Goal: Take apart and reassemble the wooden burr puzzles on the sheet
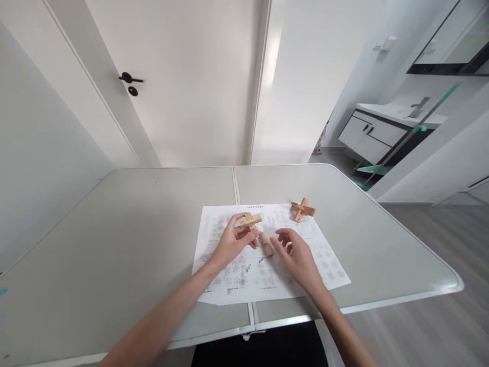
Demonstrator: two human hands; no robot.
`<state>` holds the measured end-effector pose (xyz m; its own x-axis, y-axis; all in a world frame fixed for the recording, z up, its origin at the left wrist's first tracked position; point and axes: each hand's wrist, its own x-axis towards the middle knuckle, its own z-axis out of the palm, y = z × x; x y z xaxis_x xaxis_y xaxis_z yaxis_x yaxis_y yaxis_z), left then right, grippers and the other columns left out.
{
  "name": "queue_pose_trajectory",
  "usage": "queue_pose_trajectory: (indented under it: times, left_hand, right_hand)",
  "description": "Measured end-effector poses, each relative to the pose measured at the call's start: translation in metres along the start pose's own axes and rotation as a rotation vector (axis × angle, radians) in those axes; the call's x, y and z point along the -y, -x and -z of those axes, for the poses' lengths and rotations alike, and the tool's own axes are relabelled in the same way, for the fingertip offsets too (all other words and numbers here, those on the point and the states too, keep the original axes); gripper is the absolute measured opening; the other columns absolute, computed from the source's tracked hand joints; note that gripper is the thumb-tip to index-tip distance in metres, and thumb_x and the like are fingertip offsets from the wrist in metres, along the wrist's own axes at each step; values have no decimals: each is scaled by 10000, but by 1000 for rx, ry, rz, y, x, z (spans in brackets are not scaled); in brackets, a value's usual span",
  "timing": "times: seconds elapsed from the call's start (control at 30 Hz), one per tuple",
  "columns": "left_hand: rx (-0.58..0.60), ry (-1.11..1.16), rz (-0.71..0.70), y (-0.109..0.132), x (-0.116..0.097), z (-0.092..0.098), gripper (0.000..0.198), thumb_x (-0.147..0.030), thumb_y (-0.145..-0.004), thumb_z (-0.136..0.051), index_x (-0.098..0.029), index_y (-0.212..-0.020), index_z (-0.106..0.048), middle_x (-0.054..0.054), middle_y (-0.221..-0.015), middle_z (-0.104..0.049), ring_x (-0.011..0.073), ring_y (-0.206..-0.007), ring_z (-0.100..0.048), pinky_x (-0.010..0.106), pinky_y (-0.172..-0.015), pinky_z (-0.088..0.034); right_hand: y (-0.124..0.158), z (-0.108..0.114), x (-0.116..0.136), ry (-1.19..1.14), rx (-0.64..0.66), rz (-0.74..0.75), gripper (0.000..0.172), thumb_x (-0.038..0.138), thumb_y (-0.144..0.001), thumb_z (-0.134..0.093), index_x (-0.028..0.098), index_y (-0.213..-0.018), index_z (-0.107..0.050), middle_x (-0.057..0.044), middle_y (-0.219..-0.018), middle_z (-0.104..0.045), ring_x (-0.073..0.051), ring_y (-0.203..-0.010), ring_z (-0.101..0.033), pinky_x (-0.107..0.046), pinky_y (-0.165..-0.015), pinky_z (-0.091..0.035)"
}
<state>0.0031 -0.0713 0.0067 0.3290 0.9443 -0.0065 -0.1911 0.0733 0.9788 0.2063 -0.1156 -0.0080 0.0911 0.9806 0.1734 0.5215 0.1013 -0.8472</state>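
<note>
My left hand (232,240) pinches a small cross of pale wooden puzzle pieces (250,220) just above a printed instruction sheet (267,275). A loose wooden block (266,244) lies on the sheet between my hands. My right hand (296,253) hovers beside that block with its fingers apart and curled, holding nothing. Farther back on the sheet's right corner rests an assembled wooden cross puzzle (303,209), apart from both hands.
The sheet lies on a grey folding table (133,229) with a centre seam. A white door with a black handle (130,79) stands behind. To the right are a grey floor, a vanity cabinet (372,137) and a leaning mop.
</note>
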Motion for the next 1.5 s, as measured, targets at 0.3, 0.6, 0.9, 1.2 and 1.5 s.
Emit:
queue_pose_trajectory:
  times: [0.3,0.6,0.9,1.2,1.5]
  left_hand:
    - [0,-17,20,-2,7,4,641,-385,-815,-882,-197,-1309,-520,72,-994,-755,150,-699,-691,357,-725,-588]
    - [-49,18,-13,-1,2,2,575,-391,-862,-841,-192,-1305,-532,73,-994,-746,129,-670,-643,324,-693,-539]
    - [19,3,4,0,0,7,491,-423,-897,-802,-175,-1260,-586,43,-944,-703,121,-661,-611,315,-688,-521]
    - [134,1,51,2,-2,2,624,-395,-833,-858,-166,-1339,-575,50,-904,-698,166,-732,-650,329,-692,-539]
    - [136,-140,58,6,0,0,696,-400,-791,-885,-188,-1366,-554,67,-985,-726,178,-791,-671,331,-735,-566]
  right_hand:
    - [8,-10,-1,224,104,93,306,502,-1024,-516,231,-963,-645,-102,-1006,-692,-269,-847,-677,-383,-711,-517]
    - [15,4,5,-315,101,-175,450,669,-907,-673,228,-992,-642,-35,-788,-707,-244,-747,-679,-355,-718,-512]
    - [18,-8,9,-795,67,-345,489,462,-745,-919,253,-1140,-722,-63,-1133,-785,-277,-1124,-694,-391,-994,-504]
    - [23,-16,12,-553,234,-122,320,476,-907,-763,235,-1117,-767,-100,-1183,-799,-344,-1145,-729,-473,-1017,-544]
    - [22,-23,-1,-543,23,-67,448,491,-962,-694,304,-1320,-502,-113,-1290,-757,-309,-1179,-732,-468,-974,-586]
